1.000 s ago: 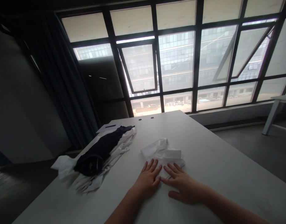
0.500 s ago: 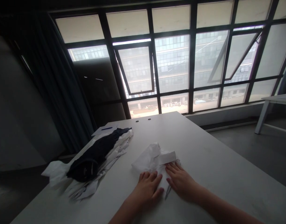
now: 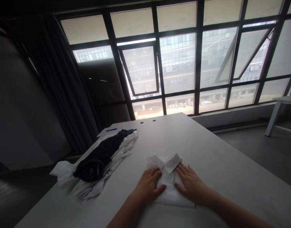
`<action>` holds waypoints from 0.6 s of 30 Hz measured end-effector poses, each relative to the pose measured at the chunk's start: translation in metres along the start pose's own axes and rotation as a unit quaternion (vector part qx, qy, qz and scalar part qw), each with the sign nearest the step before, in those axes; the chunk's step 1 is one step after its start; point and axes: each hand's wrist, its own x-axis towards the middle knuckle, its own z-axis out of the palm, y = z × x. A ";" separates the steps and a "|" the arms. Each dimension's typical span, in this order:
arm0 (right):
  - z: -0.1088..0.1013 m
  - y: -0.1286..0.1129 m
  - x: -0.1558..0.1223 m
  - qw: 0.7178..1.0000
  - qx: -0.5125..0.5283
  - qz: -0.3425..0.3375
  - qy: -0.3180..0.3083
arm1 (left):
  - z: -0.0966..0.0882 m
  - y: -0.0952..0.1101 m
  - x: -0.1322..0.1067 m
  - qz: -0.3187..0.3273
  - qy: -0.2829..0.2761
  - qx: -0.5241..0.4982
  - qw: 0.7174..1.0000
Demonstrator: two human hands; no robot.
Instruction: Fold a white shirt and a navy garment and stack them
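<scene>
A small folded white garment (image 3: pixel 169 183) with a collar at its far end lies on the white table (image 3: pixel 221 164) in front of me. My left hand (image 3: pixel 149 186) rests on its left side with the fingers a little curled. On the right side my right hand (image 3: pixel 191 185) presses flat, fingers stretched out. Both hands lie on the cloth and grip nothing.
A pile of clothes (image 3: pixel 98 161), dark garment on top of white ones, lies along the table's left edge. Behind it sit a sheet of paper and a blue pen (image 3: pixel 111 129). Large windows (image 3: pixel 178 60) fill the far wall. Another table's leg (image 3: pixel 275 117) stands at right.
The white garment has been folded into a smaller, tidier packet with the collar on top. Both hands have shifted slightly and now press on either side of it.
</scene>
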 end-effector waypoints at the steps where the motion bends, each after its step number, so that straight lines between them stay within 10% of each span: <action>1: -0.001 0.002 0.001 1.000 -0.002 0.003 -0.005 | 0.002 -0.007 -0.001 -0.001 -0.009 0.007 1.000; 9: -0.006 0.016 0.011 1.000 -0.001 0.026 -0.002 | 0.006 -0.027 0.003 -0.083 -0.045 0.049 0.994; 18: -0.022 0.033 0.018 0.998 0.056 -0.014 0.016 | -0.021 -0.005 -0.002 -0.026 -0.027 0.092 0.995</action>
